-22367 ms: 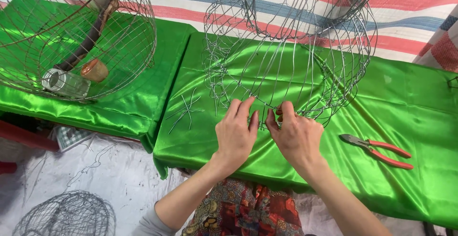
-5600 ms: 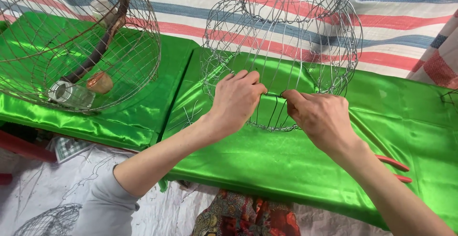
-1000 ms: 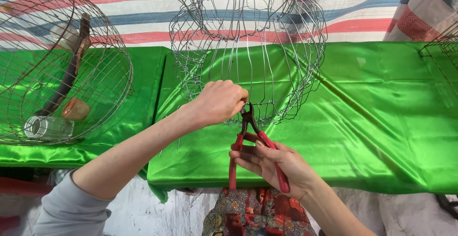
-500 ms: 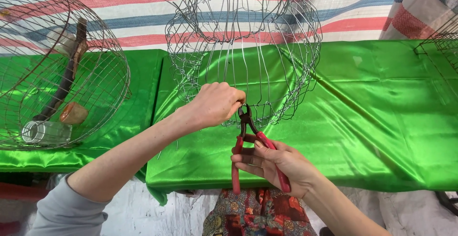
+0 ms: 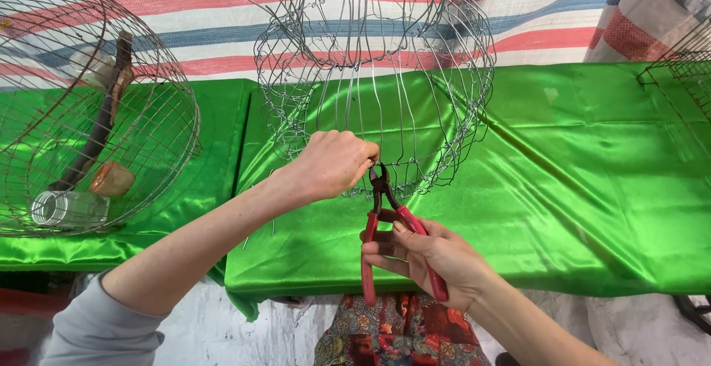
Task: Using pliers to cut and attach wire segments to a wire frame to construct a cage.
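I see my left hand (image 5: pixel 333 165) curled into a fist on the lower rim of the wire basket frame (image 5: pixel 374 77), its fingers clenched around a strand right at the frame's bottom edge. The frame stands on the green satin cloth (image 5: pixel 578 188), rising up past the top of the view, and its lowest loops sit just under and beside my left knuckles.

My right hand (image 5: pixel 429 259) is below and slightly to the right, grasping the red-handled pliers (image 5: pixel 385 218). I count 2 red handles: one runs down through my palm toward the wrist, the other hangs at the left, with my fingertips resting across it. The handles are spread a little. The dark nose of the pliers points up and reaches the wire right beside my left thumb and forefinger, so the tool tip, the strand and my left fingers all meet at 1 spot on the frame's rim. I cannot tell whether the nose is biting the wire or only touching it.

To the left, well apart from both hands, a rounder wire cage (image 5: pixel 89 107) lies on its side on the same cloth, with a glass jar (image 5: pixel 68 209) inside. A striped tarp (image 5: pixel 563 11) hangs behind the table.
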